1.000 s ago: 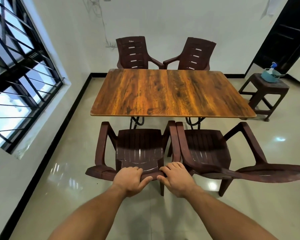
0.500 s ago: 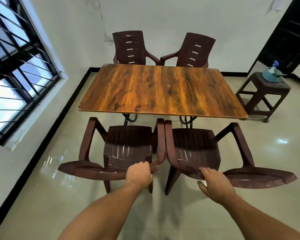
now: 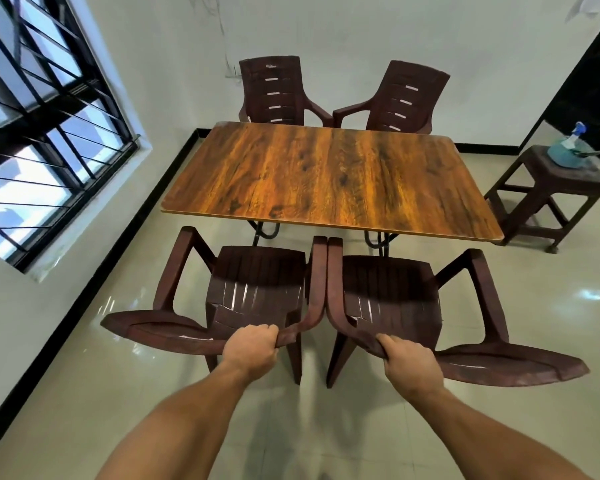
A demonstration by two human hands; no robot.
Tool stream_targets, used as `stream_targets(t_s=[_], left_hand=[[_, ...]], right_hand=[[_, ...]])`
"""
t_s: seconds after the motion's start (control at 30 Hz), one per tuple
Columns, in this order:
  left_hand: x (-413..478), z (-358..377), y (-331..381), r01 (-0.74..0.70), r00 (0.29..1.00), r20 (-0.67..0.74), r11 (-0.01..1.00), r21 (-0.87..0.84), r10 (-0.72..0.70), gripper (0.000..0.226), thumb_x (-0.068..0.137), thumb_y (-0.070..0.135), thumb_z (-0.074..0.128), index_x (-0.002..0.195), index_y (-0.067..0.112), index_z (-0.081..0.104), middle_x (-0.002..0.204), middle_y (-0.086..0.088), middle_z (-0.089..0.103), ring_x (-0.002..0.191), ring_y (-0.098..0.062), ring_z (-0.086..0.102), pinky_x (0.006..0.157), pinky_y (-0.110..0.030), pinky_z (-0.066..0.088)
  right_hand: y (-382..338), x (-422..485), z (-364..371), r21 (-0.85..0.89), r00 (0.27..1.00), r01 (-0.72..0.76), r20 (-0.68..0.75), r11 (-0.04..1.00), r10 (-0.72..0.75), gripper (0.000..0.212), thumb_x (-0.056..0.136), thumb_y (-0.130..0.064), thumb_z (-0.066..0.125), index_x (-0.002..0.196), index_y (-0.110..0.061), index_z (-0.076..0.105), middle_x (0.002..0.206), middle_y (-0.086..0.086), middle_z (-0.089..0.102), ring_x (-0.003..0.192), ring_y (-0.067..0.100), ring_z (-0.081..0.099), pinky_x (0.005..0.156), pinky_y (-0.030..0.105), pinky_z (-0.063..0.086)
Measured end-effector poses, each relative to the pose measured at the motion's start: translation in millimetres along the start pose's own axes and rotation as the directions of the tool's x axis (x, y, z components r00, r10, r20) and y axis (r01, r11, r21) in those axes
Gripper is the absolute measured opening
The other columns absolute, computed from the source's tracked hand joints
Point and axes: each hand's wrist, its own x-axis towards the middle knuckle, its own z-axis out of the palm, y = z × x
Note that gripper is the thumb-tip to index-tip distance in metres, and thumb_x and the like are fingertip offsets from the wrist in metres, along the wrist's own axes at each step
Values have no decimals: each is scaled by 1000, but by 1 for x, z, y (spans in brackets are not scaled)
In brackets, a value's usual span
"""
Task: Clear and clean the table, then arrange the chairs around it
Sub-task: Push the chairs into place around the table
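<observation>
A bare wooden table (image 3: pixel 326 174) stands mid-room. Two brown plastic chairs face it on my side, armrests touching. My left hand (image 3: pixel 250 348) grips the top of the backrest of the near left chair (image 3: pixel 253 289). My right hand (image 3: pixel 407 363) grips the backrest top of the near right chair (image 3: pixel 392 292). Both seats sit just short of the table's near edge. Two more brown chairs, the far left chair (image 3: pixel 274 90) and the far right chair (image 3: pixel 407 97), stand at the far side against the white wall.
A brown plastic stool (image 3: pixel 551 188) stands right of the table, carrying a blue spray bottle (image 3: pixel 567 150) and a teal cloth. A barred window (image 3: pixel 39 126) fills the left wall. A dark doorway (image 3: pixel 589 74) is at the far right. Glossy tiled floor surrounds the furniture.
My right hand left the left chair's backrest, crossed to the right chair and took hold of its backrest. The two near chairs now stand side by side, squarer to the table.
</observation>
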Motion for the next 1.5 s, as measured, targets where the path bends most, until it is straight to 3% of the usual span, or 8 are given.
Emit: stream_targets(t_s=[0.5,1.03,1.27,1.4,1.5], left_hand=[[-4,1,-1,-20,1000,-10,1000,-8,20,21,99,30,43,107,19,59,108,-3,69,95,-29,65,81,-40,47],[-5,0,-1,-30,1000,4,999,-19,30,21,100,32,43,106,21,60,104,-1,69,90,-24,65,80,-37,49],[-2,-5,1,-15,1000,22,999,-33,15,20,101,35,46,108,22,59,106,0,66,92,-22,64,84,-38,51],[1,-5,-2,-16,997,78,999,-51,20,36,99,53,49,114,21,56,113,-1,66,98,-23,65,87,-40,54],[-1,-2,-7,-52,994,97,998,-30,55,74,92,72,45,142,18,43,136,-3,59,121,-24,59,101,-42,50]], right_hand=[[-3,-4,8,-10,997,80,-16,997,-80,44,97,-21,45,140,-26,49,130,-7,63,112,22,61,82,38,48],[-2,-11,7,15,993,112,-38,994,-111,40,97,-21,48,137,-23,55,125,-5,67,109,21,64,82,38,52],[-5,-3,1,2,993,118,15,993,-118,41,102,-27,40,143,-23,43,136,-5,56,120,18,54,88,35,48],[-3,-3,2,15,990,142,-1,990,-142,53,99,-50,35,145,-24,39,141,-6,52,124,15,51,97,33,46],[-9,-6,2,17,989,149,-20,989,-149,77,93,-65,30,155,-21,25,159,-1,31,145,16,31,118,37,29]])
